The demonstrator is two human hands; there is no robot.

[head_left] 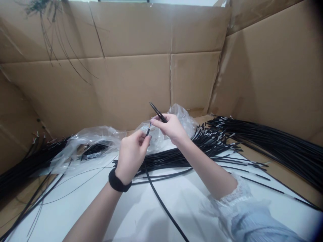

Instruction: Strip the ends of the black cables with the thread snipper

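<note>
A black cable (pixel 161 201) runs up from the lower edge into my left hand (pixel 133 148), which pinches it just below its stripped end. Thin wires stick up out of that end. The fingertips of my right hand (pixel 169 126) meet at these thin wires, just above and to the right of my left hand. A slim dark pen-like tool (pixel 155 109) is also held in my right hand, tilted with its tip pointing up and left. A black band is around my left wrist.
Bundles of black cables lie behind my hands (pixel 166 160), at the right (pixel 272 141) and at the left (pixel 32 161). Clear plastic bags (pixel 103 134) rest on the white work surface (pixel 83 208). Cardboard walls (pixel 136 80) stand around, with thin dark strands hanging at the upper left.
</note>
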